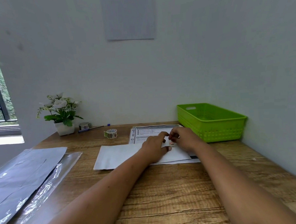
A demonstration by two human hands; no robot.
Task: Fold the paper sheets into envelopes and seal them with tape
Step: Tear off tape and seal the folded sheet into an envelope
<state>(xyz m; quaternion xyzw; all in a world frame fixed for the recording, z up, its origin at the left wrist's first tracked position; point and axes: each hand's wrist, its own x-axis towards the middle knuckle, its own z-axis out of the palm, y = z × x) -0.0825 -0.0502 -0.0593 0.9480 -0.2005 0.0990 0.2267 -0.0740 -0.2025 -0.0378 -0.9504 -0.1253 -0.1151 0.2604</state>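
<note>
1. One folded sheet [122, 154] lies mid-table, and my left hand [155, 148] presses it flat with straight fingers.
2. My right hand [183, 139] pinches a tape piece [172, 143] at the flap. I judge sealing begun, not done.
3. A stack [25, 168] in plastic at my left looks unfolded.
4. The roll [111, 133] sits behind and the basket [211, 124] to the right. Neither hinders me.

table [180, 186]: grained wood | basket [211, 124]: green plastic | envelope [118, 154]: matt white paper | sleeve [45, 185]: glossy film
</note>
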